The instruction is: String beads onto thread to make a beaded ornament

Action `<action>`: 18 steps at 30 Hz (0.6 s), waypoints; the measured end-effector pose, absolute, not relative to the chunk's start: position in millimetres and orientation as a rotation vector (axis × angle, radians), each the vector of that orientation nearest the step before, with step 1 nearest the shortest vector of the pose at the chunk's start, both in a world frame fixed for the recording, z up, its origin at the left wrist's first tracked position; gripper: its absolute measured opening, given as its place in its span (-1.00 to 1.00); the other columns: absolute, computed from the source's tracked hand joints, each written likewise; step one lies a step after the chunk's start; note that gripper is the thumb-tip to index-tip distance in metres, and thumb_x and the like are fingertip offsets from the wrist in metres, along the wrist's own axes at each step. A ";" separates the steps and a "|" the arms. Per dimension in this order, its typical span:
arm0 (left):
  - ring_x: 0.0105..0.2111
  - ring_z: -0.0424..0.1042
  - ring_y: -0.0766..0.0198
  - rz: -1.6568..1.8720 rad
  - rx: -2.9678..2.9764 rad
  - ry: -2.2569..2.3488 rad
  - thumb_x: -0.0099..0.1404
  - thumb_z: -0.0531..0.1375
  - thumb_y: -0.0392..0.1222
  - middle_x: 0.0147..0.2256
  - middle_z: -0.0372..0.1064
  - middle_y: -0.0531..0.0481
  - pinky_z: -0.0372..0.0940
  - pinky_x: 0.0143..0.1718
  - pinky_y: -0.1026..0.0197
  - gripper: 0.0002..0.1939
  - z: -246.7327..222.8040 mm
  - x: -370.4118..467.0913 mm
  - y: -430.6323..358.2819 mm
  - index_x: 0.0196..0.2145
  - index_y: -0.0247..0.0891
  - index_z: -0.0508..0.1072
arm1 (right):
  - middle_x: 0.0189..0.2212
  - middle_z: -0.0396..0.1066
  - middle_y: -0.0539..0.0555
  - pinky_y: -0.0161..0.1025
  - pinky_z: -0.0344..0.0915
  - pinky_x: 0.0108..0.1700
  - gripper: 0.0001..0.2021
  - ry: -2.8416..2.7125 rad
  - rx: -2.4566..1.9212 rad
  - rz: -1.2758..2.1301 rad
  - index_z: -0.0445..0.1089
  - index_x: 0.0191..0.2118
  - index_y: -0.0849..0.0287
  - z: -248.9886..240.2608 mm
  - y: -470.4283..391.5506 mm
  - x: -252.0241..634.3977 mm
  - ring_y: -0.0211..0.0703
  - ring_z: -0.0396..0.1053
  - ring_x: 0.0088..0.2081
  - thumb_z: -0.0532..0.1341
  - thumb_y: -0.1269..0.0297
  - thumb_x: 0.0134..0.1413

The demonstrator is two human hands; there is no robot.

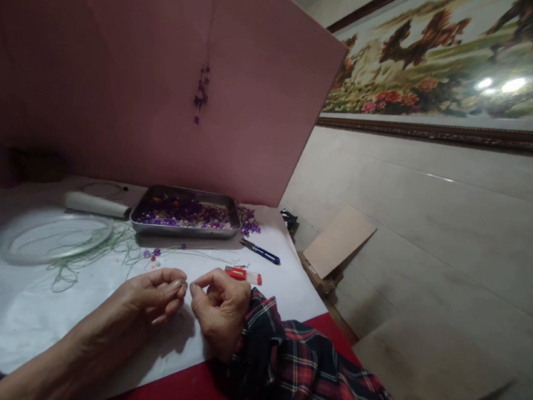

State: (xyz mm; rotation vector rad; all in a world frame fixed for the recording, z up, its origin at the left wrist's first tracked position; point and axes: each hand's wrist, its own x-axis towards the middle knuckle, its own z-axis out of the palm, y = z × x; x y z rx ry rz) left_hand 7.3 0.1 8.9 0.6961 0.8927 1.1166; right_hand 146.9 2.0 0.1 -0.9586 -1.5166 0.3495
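Note:
Above the white-covered table, my left hand (156,296) is pinched closed, thumb against fingers, on something too small to make out. My right hand (221,306) is close beside it on the right, its thumb and forefinger pressed together; what they hold is too small to tell. Just beyond my right hand lies a red lighter (244,275). Several loose purple beads (152,253) rest on the cloth past my left hand, with a thin cord running by them. Farther back stands a metal tray (183,232) holding many purple and coloured beads.
Dark blue thread snips (261,252) lie right of the tray, near a pile of purple beads (250,220). At left are a pale ring (11,257), tangled green thread (72,263) and a white roll (96,204). A bead strand (200,96) hangs before the pink panel (132,74).

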 end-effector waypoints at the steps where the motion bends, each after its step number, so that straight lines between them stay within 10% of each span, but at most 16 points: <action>1: -0.62 0.26 0.45 1.110 0.693 0.901 -0.02 0.40 -0.32 -0.59 0.36 0.06 0.19 -0.58 0.44 -0.88 9.4 7.6 -0.5 -0.50 -0.30 0.53 | -0.81 -0.02 -0.18 -0.42 -0.14 -0.65 -0.81 -1.525 -0.960 0.346 0.34 -0.67 0.22 -0.7 2.2 147.2 -0.45 -0.06 -0.75 0.22 0.36 -0.12; 18: -0.67 0.18 0.43 1.094 0.802 0.937 -0.05 0.43 -0.14 -0.67 0.27 0.09 0.10 -0.64 0.38 -0.77 6.0 8.8 -2.5 -0.61 -0.29 0.49 | -0.80 -0.01 -0.18 -0.37 -0.13 -0.64 -0.81 -1.613 -1.043 0.471 0.34 -0.61 0.17 -4.4 1.9 150.6 -0.41 -0.03 -0.73 0.23 0.28 -0.05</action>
